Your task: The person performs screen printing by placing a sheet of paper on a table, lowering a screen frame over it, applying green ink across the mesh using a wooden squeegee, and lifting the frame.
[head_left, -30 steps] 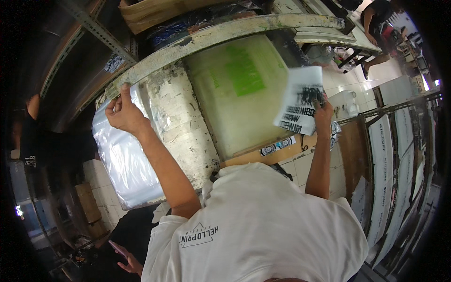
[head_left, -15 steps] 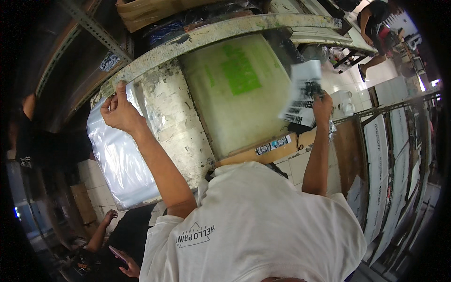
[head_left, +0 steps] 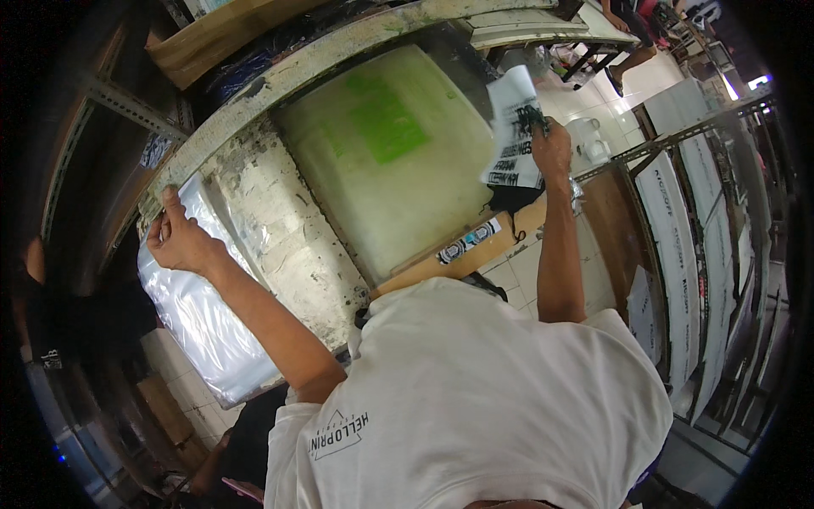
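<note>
Pinching the printed sheet (head_left: pixel 507 140), your right hand (head_left: pixel 553 153) is holding it right of the green-marked panel (head_left: pixel 407 208), long axis running away from you, while your left hand (head_left: pixel 188 244), grip unclear, is curling by the plastic film (head_left: pixel 208 331).

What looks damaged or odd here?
The pale board left of the translucent panel looks worn: its surface is blotchy, with dark, ragged flecks along the edge, as if stained or chipped. The printed sheet in the right hand bends, but that seems ordinary.
</note>
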Demonstrator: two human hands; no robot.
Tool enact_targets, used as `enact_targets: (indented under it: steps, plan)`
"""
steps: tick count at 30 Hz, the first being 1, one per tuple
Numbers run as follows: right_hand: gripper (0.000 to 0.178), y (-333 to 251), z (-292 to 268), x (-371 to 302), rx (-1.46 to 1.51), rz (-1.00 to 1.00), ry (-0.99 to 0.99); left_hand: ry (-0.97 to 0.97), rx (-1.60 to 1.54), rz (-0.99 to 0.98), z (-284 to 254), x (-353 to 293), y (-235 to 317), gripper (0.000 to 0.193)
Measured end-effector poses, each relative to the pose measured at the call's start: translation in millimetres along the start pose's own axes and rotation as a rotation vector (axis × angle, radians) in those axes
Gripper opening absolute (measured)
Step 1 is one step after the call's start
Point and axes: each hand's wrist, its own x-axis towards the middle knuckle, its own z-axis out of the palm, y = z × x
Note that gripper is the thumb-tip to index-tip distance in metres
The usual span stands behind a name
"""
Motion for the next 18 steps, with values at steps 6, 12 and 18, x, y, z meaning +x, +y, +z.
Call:
enact_targets:
  steps: [6,12,18]
  plan:
    - [0.032,25,17,13,-0.115,-0.162,0.084,-0.010,-0.022,-0.027,4,-1,1,0.046]
    - [0.032,19,17,0,1.422,0.269,-0.185,-0.011,-0.046,-0.056,0,1,-4,0.045]
    - [0.027,66,35,20,0.696,-0.021,-0.073,-0.015,-0.025,-0.055,-1,-2,-5,0.044]
